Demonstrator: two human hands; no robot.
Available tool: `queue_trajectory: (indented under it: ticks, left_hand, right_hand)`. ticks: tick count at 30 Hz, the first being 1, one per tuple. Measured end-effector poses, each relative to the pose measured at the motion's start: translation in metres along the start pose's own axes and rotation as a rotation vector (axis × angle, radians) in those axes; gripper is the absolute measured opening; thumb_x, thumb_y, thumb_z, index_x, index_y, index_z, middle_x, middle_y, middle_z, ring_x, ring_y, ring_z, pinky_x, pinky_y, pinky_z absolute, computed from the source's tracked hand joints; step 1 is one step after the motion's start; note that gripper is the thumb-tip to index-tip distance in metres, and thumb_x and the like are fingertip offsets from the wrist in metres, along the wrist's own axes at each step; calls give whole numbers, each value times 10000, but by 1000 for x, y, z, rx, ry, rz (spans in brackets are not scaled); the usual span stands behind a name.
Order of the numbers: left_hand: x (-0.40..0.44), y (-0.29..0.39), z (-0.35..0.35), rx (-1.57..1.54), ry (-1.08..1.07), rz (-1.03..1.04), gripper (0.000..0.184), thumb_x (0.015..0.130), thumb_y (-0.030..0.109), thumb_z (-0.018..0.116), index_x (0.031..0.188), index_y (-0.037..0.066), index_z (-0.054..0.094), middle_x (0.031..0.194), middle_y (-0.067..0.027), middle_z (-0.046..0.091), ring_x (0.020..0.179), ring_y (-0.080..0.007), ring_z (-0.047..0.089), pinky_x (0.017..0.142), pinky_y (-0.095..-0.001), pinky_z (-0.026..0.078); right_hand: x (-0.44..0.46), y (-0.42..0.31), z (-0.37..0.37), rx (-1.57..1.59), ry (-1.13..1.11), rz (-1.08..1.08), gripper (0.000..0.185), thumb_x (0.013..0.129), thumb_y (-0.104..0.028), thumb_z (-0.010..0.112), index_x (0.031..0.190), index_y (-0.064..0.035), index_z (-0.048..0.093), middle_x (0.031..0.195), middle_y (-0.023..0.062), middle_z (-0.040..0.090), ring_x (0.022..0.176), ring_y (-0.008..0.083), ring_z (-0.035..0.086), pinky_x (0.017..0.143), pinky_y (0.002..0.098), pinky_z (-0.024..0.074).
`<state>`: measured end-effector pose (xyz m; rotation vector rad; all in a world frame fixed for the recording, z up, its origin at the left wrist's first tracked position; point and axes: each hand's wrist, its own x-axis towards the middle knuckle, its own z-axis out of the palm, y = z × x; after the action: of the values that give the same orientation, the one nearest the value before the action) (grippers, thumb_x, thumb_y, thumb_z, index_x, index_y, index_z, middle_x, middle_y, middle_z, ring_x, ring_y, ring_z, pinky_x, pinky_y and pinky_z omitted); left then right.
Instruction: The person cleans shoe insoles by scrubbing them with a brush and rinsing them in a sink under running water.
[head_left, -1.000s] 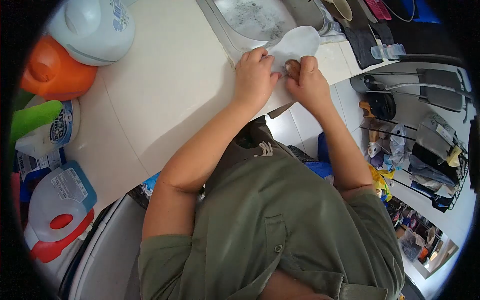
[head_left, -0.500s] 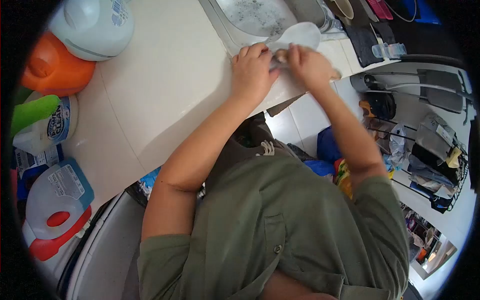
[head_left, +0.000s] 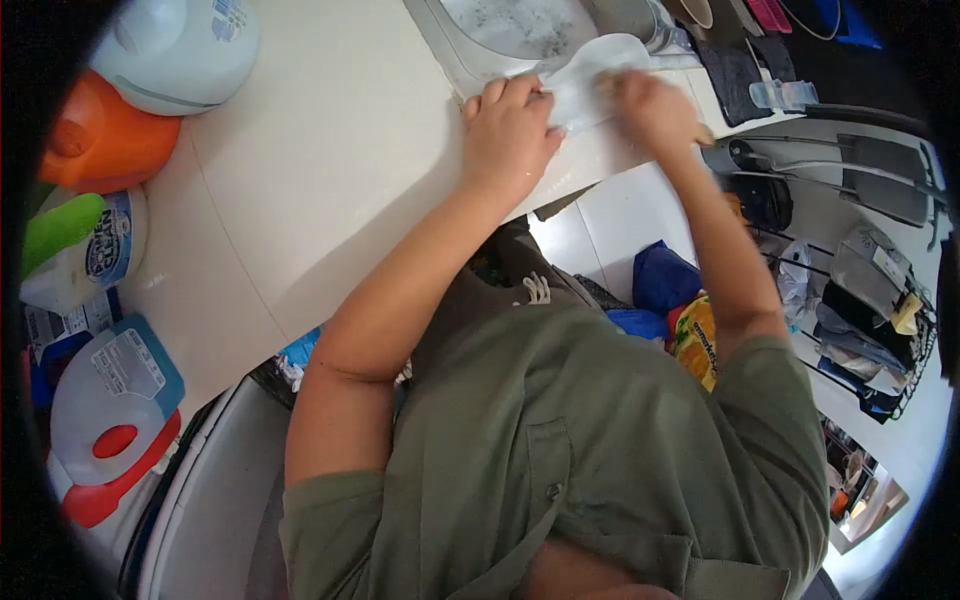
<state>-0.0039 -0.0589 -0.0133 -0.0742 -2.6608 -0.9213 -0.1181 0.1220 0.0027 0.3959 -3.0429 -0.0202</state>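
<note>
A flat white piece with a rounded end [head_left: 600,65] lies on the counter by the sink edge; its exact kind is unclear. My left hand [head_left: 508,135] presses on its near left end, fingers curled over it. Over its right part is my right hand [head_left: 655,110], smeared by motion and closed around what looks like a wooden brush [head_left: 706,136]. Only the brush's tan end shows past the hand; its bristles are hidden.
A metal sink [head_left: 520,25] with suds sits beyond my hands. Along the left stand a pale blue jug [head_left: 180,55], an orange container [head_left: 125,130], a tub [head_left: 115,240] and a red-handled bottle [head_left: 105,400]. A dark cloth [head_left: 735,85] and clear plastic item [head_left: 783,96] lie right.
My right hand has moved right along the white piece, away from my left hand, uncovering more of its middle. My left hand has stayed nearly in place.
</note>
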Motion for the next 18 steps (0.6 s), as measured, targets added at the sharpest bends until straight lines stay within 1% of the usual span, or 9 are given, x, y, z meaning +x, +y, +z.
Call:
queue_trajectory:
  ticks: [2, 4, 6, 8, 9, 10, 12, 14, 18]
  left_hand:
    - [0, -1, -2, 5, 31, 9, 315, 645, 243, 711, 912, 90, 646, 1096, -6, 519, 1053, -229, 440, 851, -400, 333]
    - [3, -1, 1, -8, 53, 13, 304, 650, 246, 706, 902, 88, 646, 1100, -11, 519, 1050, -231, 439, 845, -404, 332]
    - [1, 0, -1, -18, 35, 21, 299, 650, 245, 705, 898, 87, 647, 1100, -13, 520, 1047, -231, 440, 845, -405, 330]
    - [-1, -2, -5, -15, 34, 32, 295, 651, 243, 704, 894, 87, 647, 1101, -14, 521, 1044, -231, 441, 844, -406, 328]
    - [-2, 0, -5, -5, 29, 23, 290, 653, 242, 703, 893, 88, 648, 1100, -14, 521, 1045, -230, 441, 846, -403, 327]
    - [3, 0, -4, 5, 33, 21, 286, 655, 240, 701, 892, 89, 648, 1099, -15, 522, 1046, -230, 441, 847, -400, 325]
    - [4, -1, -3, -17, 30, 32, 284, 657, 236, 699, 895, 89, 647, 1098, -14, 521, 1043, -231, 441, 847, -398, 325]
    - [-1, -4, -4, -27, 33, 32, 283, 659, 232, 697, 898, 89, 647, 1097, -13, 521, 1040, -232, 442, 847, -395, 324]
    - [3, -1, -3, -8, 29, 41, 295, 656, 222, 697, 916, 91, 643, 1104, -12, 518, 1044, -235, 442, 851, -394, 324]
  right_hand:
    - [21, 27, -1, 232, 94, 60, 481, 863, -442, 360, 774, -74, 657, 717, 160, 633, 662, 349, 617, 626, 470, 473]
    - [-24, -30, -17, -107, 5, -233, 483, 864, -448, 349, 803, -79, 655, 697, 144, 636, 652, 340, 616, 617, 475, 470]
    - [-19, -23, -15, 2, 40, -145, 495, 866, -457, 346, 806, -77, 658, 693, 138, 639, 647, 335, 619, 625, 477, 473]
    - [29, 49, 25, 269, 28, 34, 487, 873, -450, 344, 808, -92, 667, 688, 139, 638, 650, 330, 621, 623, 467, 480]
    - [19, 19, -7, 130, 30, 64, 469, 880, -450, 345, 814, -116, 668, 723, 132, 645, 653, 324, 624, 608, 455, 484]
    - [-6, -19, -30, -69, -78, -137, 471, 883, -451, 338, 792, -122, 661, 772, 128, 649, 651, 321, 624, 594, 441, 487]
    - [-31, -40, -25, -32, 73, -263, 481, 881, -455, 337, 778, -104, 650, 817, 131, 648, 676, 321, 626, 600, 446, 486]
    - [8, 8, -17, 70, -73, 89, 452, 873, -437, 363, 744, -111, 649, 737, 130, 638, 648, 336, 614, 594, 455, 479]
    - [-16, -19, -26, 27, 34, -247, 441, 872, -426, 366, 749, -112, 651, 714, 138, 633, 639, 336, 611, 602, 451, 478]
